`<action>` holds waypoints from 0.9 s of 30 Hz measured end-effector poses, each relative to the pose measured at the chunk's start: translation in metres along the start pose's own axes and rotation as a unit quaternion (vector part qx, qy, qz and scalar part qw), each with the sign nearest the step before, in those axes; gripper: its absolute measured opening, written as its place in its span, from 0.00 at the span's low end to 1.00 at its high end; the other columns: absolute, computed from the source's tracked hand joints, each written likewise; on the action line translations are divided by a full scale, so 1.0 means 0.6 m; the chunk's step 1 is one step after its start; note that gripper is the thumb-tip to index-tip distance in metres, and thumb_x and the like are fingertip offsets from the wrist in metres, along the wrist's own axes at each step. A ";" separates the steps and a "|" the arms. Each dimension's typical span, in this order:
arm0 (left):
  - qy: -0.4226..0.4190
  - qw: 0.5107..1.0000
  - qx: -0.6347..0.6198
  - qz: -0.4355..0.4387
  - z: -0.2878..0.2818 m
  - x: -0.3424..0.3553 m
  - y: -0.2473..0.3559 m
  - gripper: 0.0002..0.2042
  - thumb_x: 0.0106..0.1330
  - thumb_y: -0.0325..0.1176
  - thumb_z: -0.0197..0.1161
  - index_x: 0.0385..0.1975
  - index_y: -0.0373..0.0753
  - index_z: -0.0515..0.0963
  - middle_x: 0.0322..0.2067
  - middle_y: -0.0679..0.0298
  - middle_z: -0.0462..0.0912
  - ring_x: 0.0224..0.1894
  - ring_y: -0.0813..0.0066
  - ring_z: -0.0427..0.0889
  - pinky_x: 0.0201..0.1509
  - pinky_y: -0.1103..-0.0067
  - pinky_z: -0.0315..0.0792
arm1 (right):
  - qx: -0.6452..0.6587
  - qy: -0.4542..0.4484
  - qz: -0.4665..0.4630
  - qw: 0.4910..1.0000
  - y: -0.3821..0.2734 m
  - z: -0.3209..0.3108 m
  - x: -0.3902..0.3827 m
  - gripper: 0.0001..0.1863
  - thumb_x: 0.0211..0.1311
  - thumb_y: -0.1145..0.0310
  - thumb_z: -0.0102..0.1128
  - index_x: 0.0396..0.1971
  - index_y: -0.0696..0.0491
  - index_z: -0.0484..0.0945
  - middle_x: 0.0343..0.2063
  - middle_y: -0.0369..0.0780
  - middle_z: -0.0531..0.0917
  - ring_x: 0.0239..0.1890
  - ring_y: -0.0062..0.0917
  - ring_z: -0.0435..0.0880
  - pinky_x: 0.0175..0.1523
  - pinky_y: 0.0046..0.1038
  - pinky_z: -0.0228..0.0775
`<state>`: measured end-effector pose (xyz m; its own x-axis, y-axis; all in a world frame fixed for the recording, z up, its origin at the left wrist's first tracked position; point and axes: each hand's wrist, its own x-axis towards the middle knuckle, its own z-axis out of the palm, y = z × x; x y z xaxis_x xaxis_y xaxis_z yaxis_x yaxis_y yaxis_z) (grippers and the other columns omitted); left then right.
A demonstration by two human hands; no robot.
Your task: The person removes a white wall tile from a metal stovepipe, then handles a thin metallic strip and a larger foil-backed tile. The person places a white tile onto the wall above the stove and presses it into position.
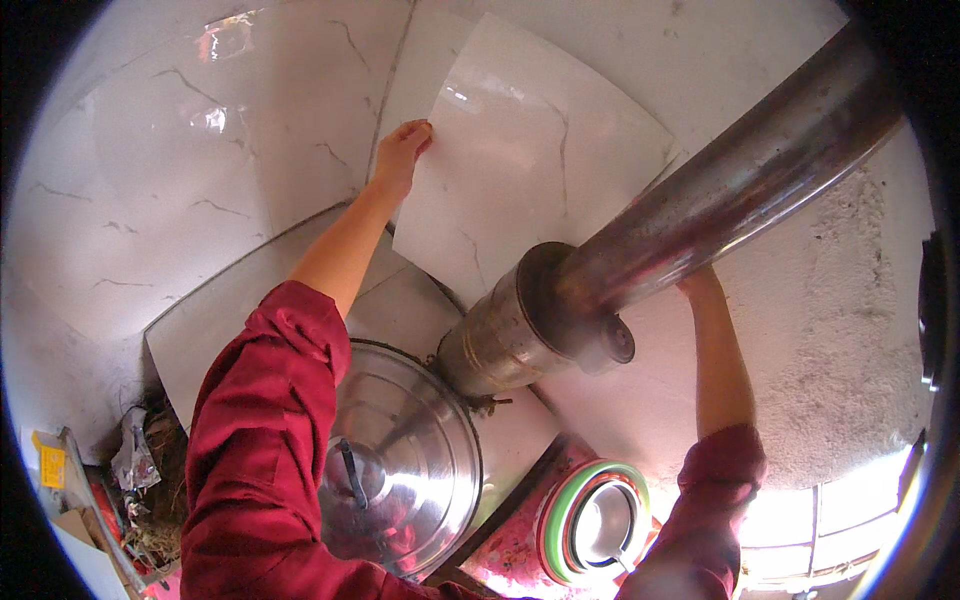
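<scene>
Nearest: steel pot lid (400, 470) and red stove top with a green ring (590, 520) are sitting below, between the red sleeves. Metal flue pipe (700, 220) is running up from its collar toward upper right. Left hand (402, 155) is gripping the left edge of the white tile (520, 170), fingers curled over it, holding it flat against the wall behind the pipe. Right hand (698, 285) is reaching behind the pipe, mostly hidden; can't tell its grip. Tiled wall (200, 180) is furthest out.
</scene>
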<state>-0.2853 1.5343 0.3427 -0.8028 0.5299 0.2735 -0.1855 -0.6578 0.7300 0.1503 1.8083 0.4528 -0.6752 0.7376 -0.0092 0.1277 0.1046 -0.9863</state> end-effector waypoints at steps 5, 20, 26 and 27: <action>-0.052 0.998 -0.029 -0.015 -0.030 0.014 0.016 0.11 0.67 0.33 0.61 0.44 0.33 0.77 0.37 0.69 0.78 0.40 0.80 0.76 0.52 0.83 0.71 | -0.024 -0.006 -0.015 1.000 -0.017 0.016 0.001 0.22 0.68 0.65 0.53 0.61 0.47 0.65 0.58 0.36 0.70 0.59 0.27 0.69 0.62 0.33 0.64; -0.029 0.989 0.107 -0.101 0.002 0.003 -0.035 0.09 0.62 0.35 0.64 0.37 0.37 0.83 0.30 0.72 0.80 0.31 0.83 0.73 0.39 0.84 0.69 | -0.089 0.065 -0.022 0.994 -0.020 0.009 0.003 0.21 0.67 0.64 0.54 0.58 0.48 0.66 0.56 0.37 0.72 0.57 0.28 0.70 0.61 0.34 0.65; 0.053 0.962 0.267 0.001 0.046 0.018 -0.073 0.11 0.59 0.36 0.63 0.37 0.39 0.86 0.31 0.64 0.87 0.31 0.75 0.82 0.36 0.77 0.73 | -0.114 0.086 -0.026 0.989 -0.027 0.013 0.004 0.20 0.67 0.63 0.54 0.57 0.49 0.67 0.55 0.37 0.72 0.56 0.29 0.70 0.60 0.34 0.65; 0.049 0.951 0.304 0.016 0.060 0.017 -0.080 0.11 0.59 0.37 0.62 0.36 0.40 0.86 0.30 0.63 0.87 0.31 0.74 0.82 0.36 0.77 0.74 | -0.119 0.095 -0.024 0.988 -0.025 0.006 -0.003 0.20 0.67 0.63 0.54 0.57 0.49 0.67 0.55 0.37 0.72 0.56 0.29 0.70 0.60 0.34 0.66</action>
<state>-0.2642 1.5901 0.3329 -0.8574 0.4420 0.2635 0.1776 -0.2265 0.9577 0.1470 1.8031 0.4672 -0.5393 0.8374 0.0894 0.2824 0.2798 -0.9176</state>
